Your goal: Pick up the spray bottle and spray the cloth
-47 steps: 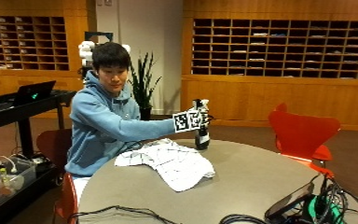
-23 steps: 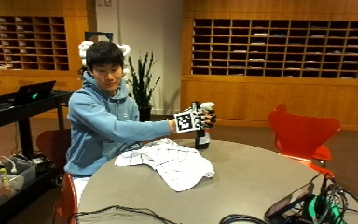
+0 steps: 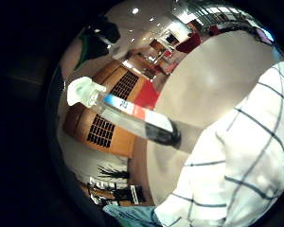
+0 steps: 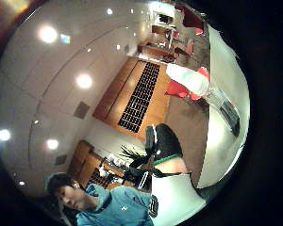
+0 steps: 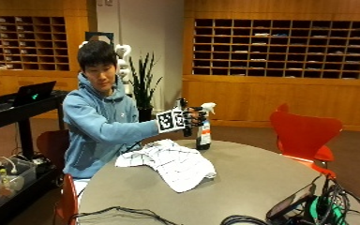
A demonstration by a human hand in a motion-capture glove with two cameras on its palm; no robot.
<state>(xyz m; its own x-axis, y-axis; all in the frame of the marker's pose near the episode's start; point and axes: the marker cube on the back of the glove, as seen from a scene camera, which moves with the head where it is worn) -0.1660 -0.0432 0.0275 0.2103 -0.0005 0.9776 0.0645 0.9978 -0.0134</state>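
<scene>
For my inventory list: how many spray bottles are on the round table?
1. The spray bottle stands upright on the table, beyond the checked cloth, with the gloved right hand beside its top. Cables near the front edge could hide small things.

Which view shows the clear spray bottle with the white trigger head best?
The right little finger side palm view: the clear spray bottle with the white trigger head shows whole, standing on the round grey table beside the white checked cloth. The thumb side shows it squeezed at the edge; the outside view shows it small.
</scene>
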